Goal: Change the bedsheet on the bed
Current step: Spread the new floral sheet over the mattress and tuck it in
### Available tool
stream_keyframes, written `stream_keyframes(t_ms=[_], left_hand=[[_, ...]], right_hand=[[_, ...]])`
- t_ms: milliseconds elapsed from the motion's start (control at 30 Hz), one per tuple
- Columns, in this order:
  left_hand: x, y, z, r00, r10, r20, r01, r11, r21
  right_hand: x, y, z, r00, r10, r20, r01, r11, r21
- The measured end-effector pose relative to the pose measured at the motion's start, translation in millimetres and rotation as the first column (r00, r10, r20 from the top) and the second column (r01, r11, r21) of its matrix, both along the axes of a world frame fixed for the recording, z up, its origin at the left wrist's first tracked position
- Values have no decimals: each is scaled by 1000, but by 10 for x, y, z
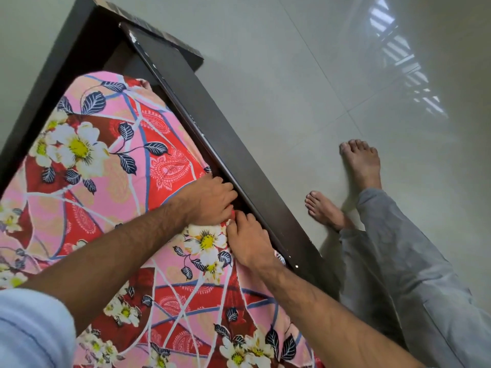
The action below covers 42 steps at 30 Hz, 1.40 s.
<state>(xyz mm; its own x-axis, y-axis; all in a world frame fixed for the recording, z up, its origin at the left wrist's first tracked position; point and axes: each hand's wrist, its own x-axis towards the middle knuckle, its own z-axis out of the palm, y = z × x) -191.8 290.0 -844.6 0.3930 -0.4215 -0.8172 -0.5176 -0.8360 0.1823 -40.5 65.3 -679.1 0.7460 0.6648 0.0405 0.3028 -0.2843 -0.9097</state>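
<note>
We see the bedsheet (111,181), pink and red with white flowers, spread over the mattress inside the dark bed frame (212,123). Our 2 hands are close together at the right edge of the bed, touching each other. The left hand (210,200) has its fingers curled down into the gap beside the frame, gripping the sheet edge. The right hand (249,240) pinches the same edge just beside it. Our bare feet (358,160) stand on the tiled floor (292,75)
</note>
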Motion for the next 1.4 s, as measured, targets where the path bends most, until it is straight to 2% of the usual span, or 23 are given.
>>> stream_keyframes(t_ms=[33,67,100,167,200,233,267,300,333,367,467,600,767,833,900,967,1067,1133,1167,1200,1267,1333,1400], left_hand=[[10,17,10,1000,20,-8,-20,1000,-22],[36,63,32,1000,19,-24,-19,999,-26],[83,127,60,1000,-7,-30,7,1000,-7],[273,326,132,994,-106,35,104,993,55],[381,457,168,987,-145,67,138,985,100],[473,600,187,983,-164,79,151,978,147],[538,721,200,984,-162,70,146,971,191],[584,815,195,989,-138,55,123,967,225],[619,886,171,991,-126,34,113,961,251],[651,933,132,992,-126,15,117,956,269],[725,959,7,989,-149,2,141,942,304],[819,965,-131,985,-163,-47,170,931,323],[843,966,-133,992,109,-70,-88,965,247],[831,914,-107,999,37,2,-37,969,243],[794,806,-68,993,-107,41,89,943,320],[683,612,1,982,-185,26,157,894,419],[395,140,193,980,-191,53,142,865,482],[72,-251,319,986,-109,127,60,938,342],[-114,-453,389,984,-60,170,22,977,214],[-292,-622,451,979,-18,203,-1,996,93],[-675,-945,532,977,68,204,-60,997,-45],[-1048,-1223,557,984,86,155,-85,996,-11],[-1356,-1427,595,989,84,124,-89,995,33]], right_hand=[[-82,49,-33,997,-70,35,65,988,143],[-162,63,-83,986,-142,-86,160,949,273],[-125,54,-41,973,-216,-78,229,918,323],[-223,82,-126,977,-215,-12,209,934,288],[-466,148,-295,984,-169,-61,177,969,174],[-828,221,-522,969,-48,-241,50,999,1],[-1227,322,-739,843,6,-537,-112,980,-164],[-1593,393,-947,696,-30,-718,-237,934,-269],[-1868,425,-1145,605,-67,-793,-268,921,-282],[-2032,450,-1307,562,-92,-822,-256,926,-279],[-2070,480,-1516,513,-161,-843,-216,926,-309],[-2075,507,-1680,481,-189,-856,-283,891,-356],[-2075,457,-1781,403,-220,-888,-332,869,-366],[-2092,403,-1768,414,-221,-883,-390,833,-392],[-2123,361,-1758,418,-221,-881,-445,796,-411],[-2120,352,-1680,492,-198,-848,-490,742,-458],[-2060,178,-1515,757,2,-653,-513,621,-592],[-2046,-146,-1378,842,124,-526,-466,659,-591],[-2082,-365,-1372,852,107,-513,-432,697,-573],[-2126,-590,-1403,845,29,-534,-379,736,-561],[-2260,-994,-1496,748,-189,-636,-308,751,-585],[-2383,-1270,-1596,633,-335,-697,-267,751,-604],[-2504,-1394,-1629,613,-317,-724,-299,755,-584]])
